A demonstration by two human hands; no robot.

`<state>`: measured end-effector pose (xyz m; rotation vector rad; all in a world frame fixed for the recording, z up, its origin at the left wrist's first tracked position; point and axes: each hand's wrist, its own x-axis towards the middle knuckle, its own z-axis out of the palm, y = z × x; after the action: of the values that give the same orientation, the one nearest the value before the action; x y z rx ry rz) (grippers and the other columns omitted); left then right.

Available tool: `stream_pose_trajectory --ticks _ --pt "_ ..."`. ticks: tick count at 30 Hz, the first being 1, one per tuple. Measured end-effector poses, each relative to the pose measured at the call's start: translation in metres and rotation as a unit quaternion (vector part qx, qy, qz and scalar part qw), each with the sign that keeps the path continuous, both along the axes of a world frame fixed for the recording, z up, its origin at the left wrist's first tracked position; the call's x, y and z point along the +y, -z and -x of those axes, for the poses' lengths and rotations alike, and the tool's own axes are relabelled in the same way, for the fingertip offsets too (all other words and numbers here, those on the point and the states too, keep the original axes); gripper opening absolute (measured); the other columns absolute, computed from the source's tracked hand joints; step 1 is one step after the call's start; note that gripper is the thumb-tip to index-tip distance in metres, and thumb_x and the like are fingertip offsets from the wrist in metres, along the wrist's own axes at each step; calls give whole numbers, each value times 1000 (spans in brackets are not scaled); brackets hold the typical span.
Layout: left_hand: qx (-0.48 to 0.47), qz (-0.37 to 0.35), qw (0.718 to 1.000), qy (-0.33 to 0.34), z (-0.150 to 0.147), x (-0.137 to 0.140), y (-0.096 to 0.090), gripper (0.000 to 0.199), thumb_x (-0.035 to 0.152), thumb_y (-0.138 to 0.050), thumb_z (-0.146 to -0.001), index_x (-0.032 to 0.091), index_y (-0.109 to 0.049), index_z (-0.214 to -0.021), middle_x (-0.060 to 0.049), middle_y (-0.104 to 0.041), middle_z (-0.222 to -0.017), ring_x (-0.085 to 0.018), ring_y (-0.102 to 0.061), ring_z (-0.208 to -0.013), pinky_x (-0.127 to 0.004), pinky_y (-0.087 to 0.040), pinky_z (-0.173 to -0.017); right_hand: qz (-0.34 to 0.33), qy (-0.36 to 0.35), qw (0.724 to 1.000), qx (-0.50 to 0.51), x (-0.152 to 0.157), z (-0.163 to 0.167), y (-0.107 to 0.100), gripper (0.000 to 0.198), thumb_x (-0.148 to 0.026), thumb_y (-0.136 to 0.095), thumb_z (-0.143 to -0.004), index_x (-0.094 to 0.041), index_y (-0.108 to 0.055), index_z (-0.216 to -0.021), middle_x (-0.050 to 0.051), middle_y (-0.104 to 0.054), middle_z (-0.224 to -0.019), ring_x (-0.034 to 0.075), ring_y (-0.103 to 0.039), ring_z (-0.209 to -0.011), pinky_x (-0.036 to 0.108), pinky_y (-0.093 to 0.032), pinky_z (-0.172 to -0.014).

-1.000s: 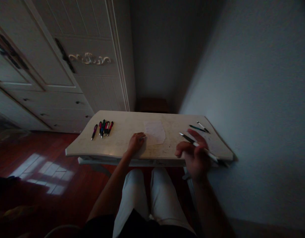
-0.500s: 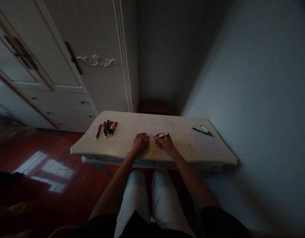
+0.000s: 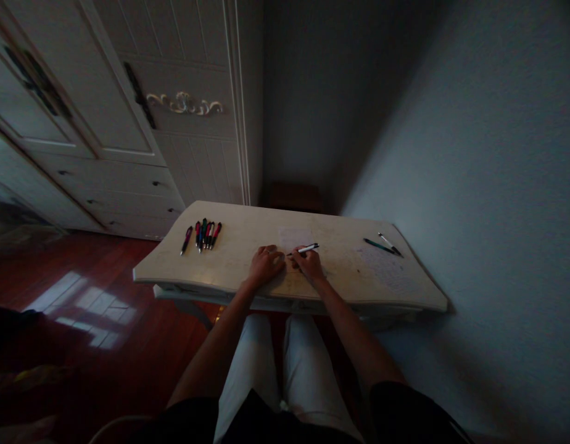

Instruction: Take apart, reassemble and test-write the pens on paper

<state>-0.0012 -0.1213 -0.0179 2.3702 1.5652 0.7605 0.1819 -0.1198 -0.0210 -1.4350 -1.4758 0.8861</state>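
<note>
Holding a white-bodied pen (image 3: 307,248) in its pinched fingers, the right hand (image 3: 309,266) in the head view rests on the worktop (image 3: 239,259), the tip pointing left over the near part of a paper sheet (image 3: 295,236). Beside the sheet's left edge lies the left hand (image 3: 265,267), palm down, fingers close together; whether they hold anything, I cannot tell. Clustered pens (image 3: 208,235) lie far left, a teal pen (image 3: 378,245) far right.

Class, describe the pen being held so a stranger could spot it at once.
Find the pale table just beyond the person's knees. Near its middle, look at the right hand. The white pen with dark ends is the one gripped there; the other pens lie loose on the table.
</note>
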Motion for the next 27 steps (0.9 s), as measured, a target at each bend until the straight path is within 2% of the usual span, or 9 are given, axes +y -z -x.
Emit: stream_pose_trajectory --ticks 3,9,16,23,27 --pt "8 8 1000 0 0 -2 -1 36 43 -66 -81 25 -71 -112 -10 -60 -129 -29 -50 -121 -43 -43 -103 12 2 1000 27 -1 -1 1 33 -45 -57 -82 -15 -67 -90 8 -74 -76 15 -67 -54 18 -46 -42" --pt "15 25 1000 -3 -2 -4 -5 45 49 -70 -78 25 -69 -116 -11 -58 -133 -32 -47 -126 -47 -42 -104 -12 -11 999 32 -3 0 0 31 -45 -58 -80 -15 -67 -84 5 -71 -69 14 -64 -52 20 -48 -47" --pt "13 28 999 -8 -3 -4 -1 49 52 -67 -80 24 -66 -120 -12 -57 -135 -33 -45 -128 -48 -41 -105 -45 -27 997 -53 -4 -2 -1 28 -43 -57 -81 -18 -69 -81 2 -69 -64 17 -66 -61 22 -47 -55" --pt "-2 13 1000 -4 -2 -2 -2 51 54 -69 -77 22 -66 -117 -11 -58 -133 -31 -48 -125 -44 -41 -104 -83 -40 990 -111 -4 -1 -3 24 -38 -55 -82 -19 -70 -81 2 -72 -75 19 -66 -73 25 -48 -69" --pt "8 17 1000 -22 -5 -12 -3 49 51 -69 -80 20 -64 -118 -13 -57 -135 -32 -48 -126 -44 -41 -104 -99 -46 987 -116 -4 0 -2 21 -36 -56 -82 -20 -70 -78 2 -72 -76 18 -65 -73 25 -47 -71"
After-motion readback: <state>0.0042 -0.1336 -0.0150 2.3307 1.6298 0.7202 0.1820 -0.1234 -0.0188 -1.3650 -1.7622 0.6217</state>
